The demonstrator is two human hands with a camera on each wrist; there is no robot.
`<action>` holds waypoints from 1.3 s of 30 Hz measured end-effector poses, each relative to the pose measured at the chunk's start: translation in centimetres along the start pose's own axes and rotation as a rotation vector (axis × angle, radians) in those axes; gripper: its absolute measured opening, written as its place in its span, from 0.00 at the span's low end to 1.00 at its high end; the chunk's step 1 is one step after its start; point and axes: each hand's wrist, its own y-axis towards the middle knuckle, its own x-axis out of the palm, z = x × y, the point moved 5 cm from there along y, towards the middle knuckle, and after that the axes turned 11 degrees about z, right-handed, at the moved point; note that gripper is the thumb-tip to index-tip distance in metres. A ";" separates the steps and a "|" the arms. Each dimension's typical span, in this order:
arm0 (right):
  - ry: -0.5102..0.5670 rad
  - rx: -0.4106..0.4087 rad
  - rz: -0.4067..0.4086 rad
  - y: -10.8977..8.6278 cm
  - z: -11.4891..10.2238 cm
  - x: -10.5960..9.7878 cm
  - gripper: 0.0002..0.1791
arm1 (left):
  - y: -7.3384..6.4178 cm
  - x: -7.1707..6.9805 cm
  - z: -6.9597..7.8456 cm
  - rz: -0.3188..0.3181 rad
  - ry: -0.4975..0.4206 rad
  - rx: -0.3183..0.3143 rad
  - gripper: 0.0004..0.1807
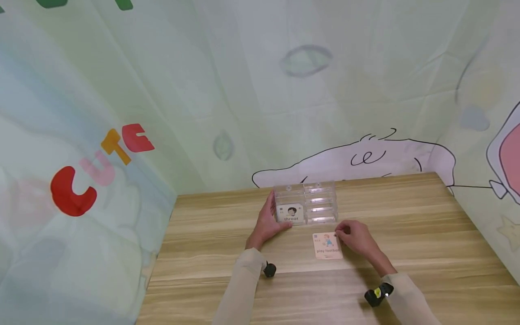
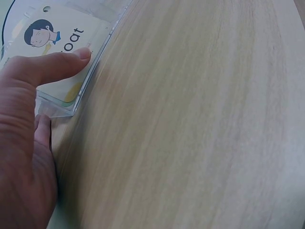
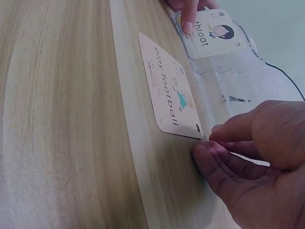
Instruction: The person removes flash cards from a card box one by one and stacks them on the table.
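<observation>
A clear plastic card rack [image 1: 321, 201] with stepped slots stands towards the back of the table. Its left section holds a "throat" card [image 1: 290, 213] with a drawn head. My left hand [image 1: 269, 222] grips the rack's left side, its thumb lying across the front of that card; most of its other fingers are hidden. In front of the rack is a pink "play football" card [image 3: 170, 90] with a small figure and a punched hole. My right hand [image 1: 357, 235] pinches this card at its holed corner, between thumb and fingertips.
The wood-grain table [image 1: 211, 253] ends at a printed cloth backdrop [image 1: 243, 99] behind and on both sides. A small black device [image 1: 378, 294] sits on the right wrist, and another black device [image 1: 270, 270] on the left.
</observation>
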 end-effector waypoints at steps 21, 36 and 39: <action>0.049 -0.206 0.036 1.7 -4.7 -1.4 0.08 | -0.1 -0.2 -0.2 0.006 0.011 -0.013 0.72; 0.221 -0.263 0.086 3.1 -7.0 1.8 0.11 | 0.0 0.1 -0.2 0.011 0.010 -0.009 0.73; 0.241 -0.254 0.096 3.3 -7.3 2.4 0.11 | 0.1 0.1 -0.3 0.010 0.000 -0.008 0.73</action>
